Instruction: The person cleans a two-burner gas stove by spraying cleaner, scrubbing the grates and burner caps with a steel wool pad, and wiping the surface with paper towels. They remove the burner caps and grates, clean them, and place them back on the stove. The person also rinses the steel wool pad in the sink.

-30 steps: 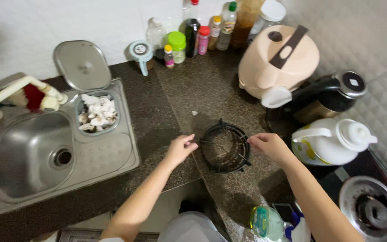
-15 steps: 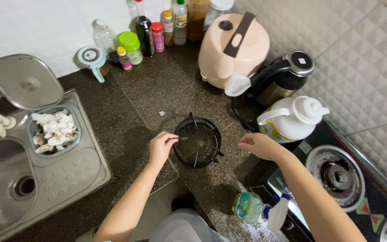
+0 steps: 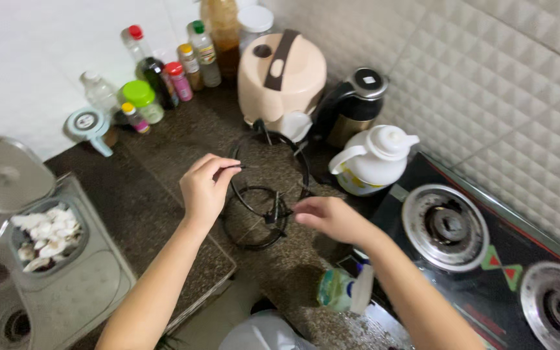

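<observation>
A: Grate (image 3: 264, 194), black wire, tilted up off the counter (image 3: 163, 214); lower ring low near the counter, upper ring raised toward the cooker (image 3: 281, 81).

B: Hands?

A: Left hand (image 3: 203, 188) pinched narrow on a prong at the grate's left edge. Right hand (image 3: 328, 217) at the grate's right side, fingers loosely curled, touching the rim; whether it truly grips, cannot tell (motion blur there).

B: Around the grate?

A: Behind it the beige cooker, cord trailing down. Right of the cooker, a black kettle (image 3: 351, 104); in front of that, just right of the grate, a white jug (image 3: 374, 159). Farther right, the hob (image 3: 487, 259) with two burners. Left of the cooker, a row of bottles (image 3: 163, 71) along the wall. Well left of the grate, the sink (image 3: 66, 298), with a basket of pale pieces (image 3: 43, 236). Near the right forearm, a spray bottle (image 3: 341, 291).
</observation>
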